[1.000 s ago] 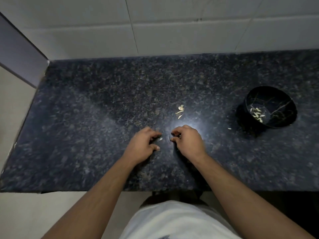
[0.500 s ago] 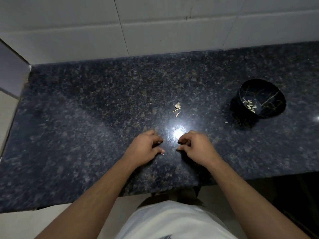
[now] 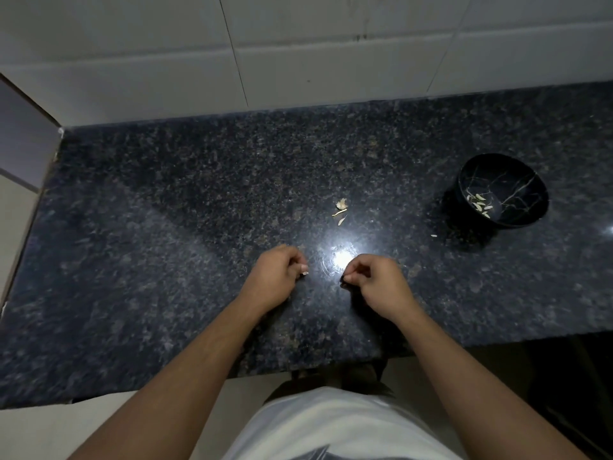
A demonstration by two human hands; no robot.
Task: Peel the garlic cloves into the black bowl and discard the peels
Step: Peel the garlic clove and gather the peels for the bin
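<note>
My left hand point(image 3: 277, 277) and right hand point(image 3: 373, 280) sit curled on the dark speckled granite surface point(image 3: 166, 227), fingers pinched together. Whether either holds a clove I cannot tell. The round black bowl with pale veins point(image 3: 504, 167), holding peeled garlic cloves point(image 3: 479, 202), lies well off to the right, nearer my right hand. Papery peel scraps point(image 3: 341, 209) lie just ahead.

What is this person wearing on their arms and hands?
Nothing: the left hand and right hand are bare, without gloves, rings or watch, and both forearms show no sleeves. A white garment covers the torch-lit body below.
</note>
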